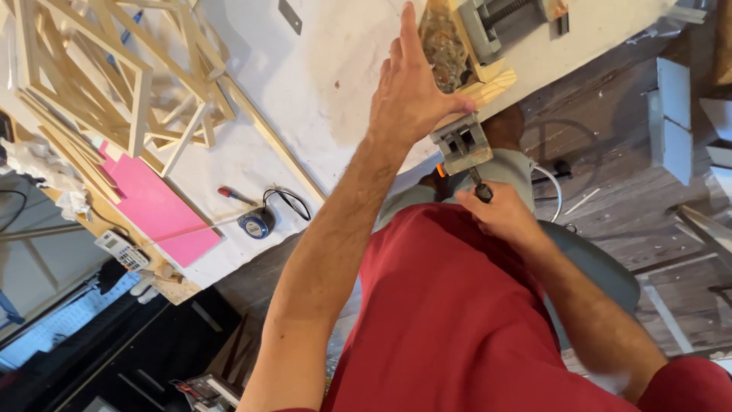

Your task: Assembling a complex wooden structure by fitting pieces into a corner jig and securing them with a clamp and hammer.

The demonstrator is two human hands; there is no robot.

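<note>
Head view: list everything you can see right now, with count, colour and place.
Table: one, white top, upper left to centre.
Wooden frames: a pile, pale wood, upper left on the table.
Pink sheet: one, pink, left table edge.
Tape measure: one, blue and black, near the table edge.
Screwdriver: one, red handle, beside the tape measure.
Calculator: one, white, lower left.
Clamp: one, grey metal, on the table edge at centre.
Wood block: one, pale, above the clamp.
Left hand: flat, fingers spread, on the table by the wood block.
Right hand: gripping the clamp's black handle.
</note>
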